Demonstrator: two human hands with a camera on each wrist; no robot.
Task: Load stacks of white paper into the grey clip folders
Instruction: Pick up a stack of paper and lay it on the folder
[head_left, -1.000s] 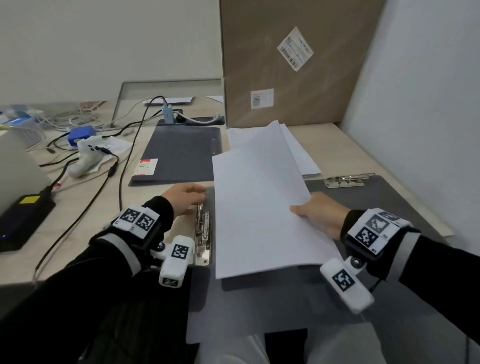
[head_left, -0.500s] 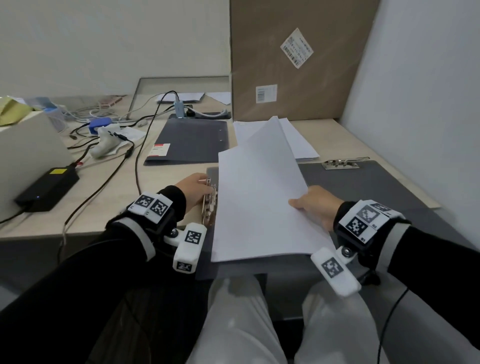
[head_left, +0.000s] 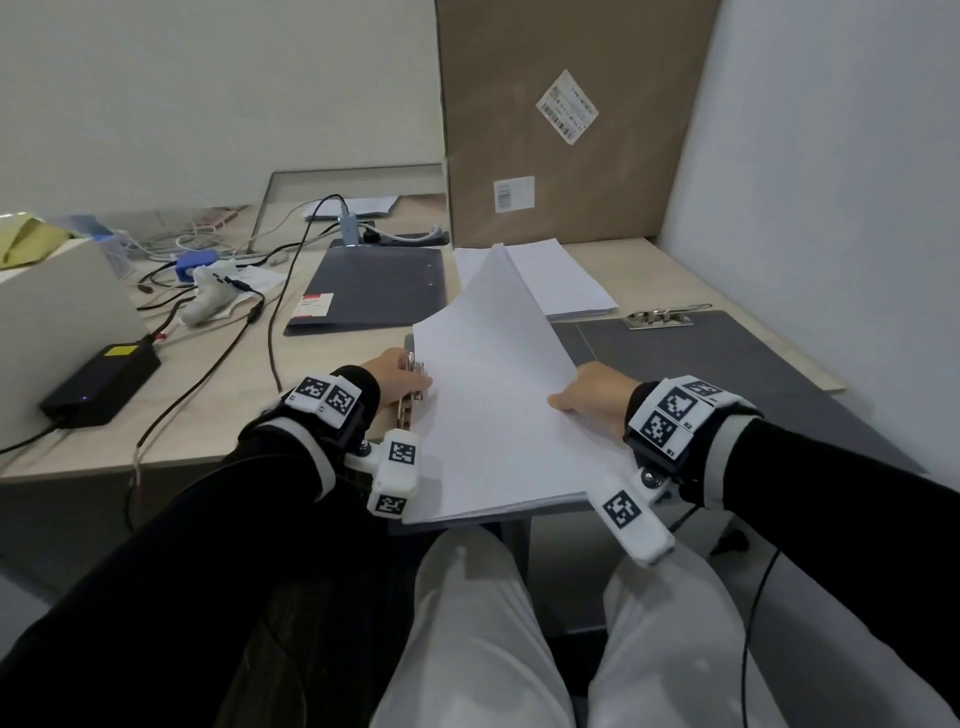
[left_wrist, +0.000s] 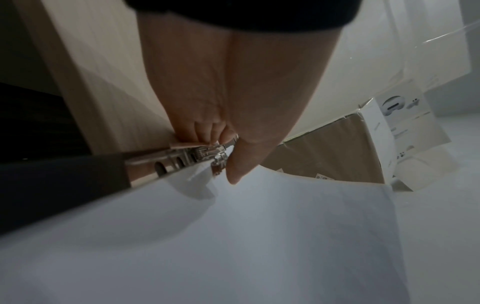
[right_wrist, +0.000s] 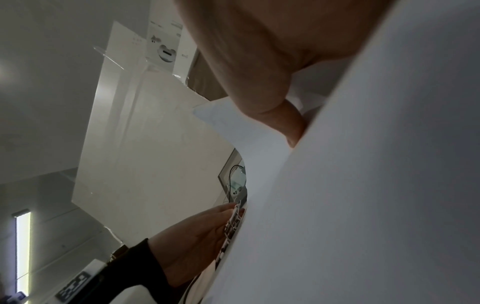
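Observation:
An open grey clip folder (head_left: 727, 364) lies at the desk's front edge. A stack of white paper (head_left: 493, 405) rests tilted on it, far corner raised. My right hand (head_left: 587, 400) pinches the stack's right edge, thumb (right_wrist: 291, 127) on top. My left hand (head_left: 400, 374) grips the folder's metal clip (head_left: 413, 395) at the stack's left edge; in the left wrist view its fingers (left_wrist: 205, 131) curl under the clip (left_wrist: 197, 156) and the thumb (left_wrist: 236, 164) lies over it, the paper's (left_wrist: 259, 236) edge at the clip. A closed grey folder (head_left: 374, 291) lies further back.
More white sheets (head_left: 561, 280) lie behind the stack, before a tall cardboard box (head_left: 571, 119). Black cables (head_left: 270, 322), a black power brick (head_left: 101, 382), a white box (head_left: 57, 296) and small devices fill the desk's left side. A wall (head_left: 831, 208) closes the right.
The stack has shifted left until its left edge reaches the clip under my left hand. The head view has pulled back, bringing my lap into sight.

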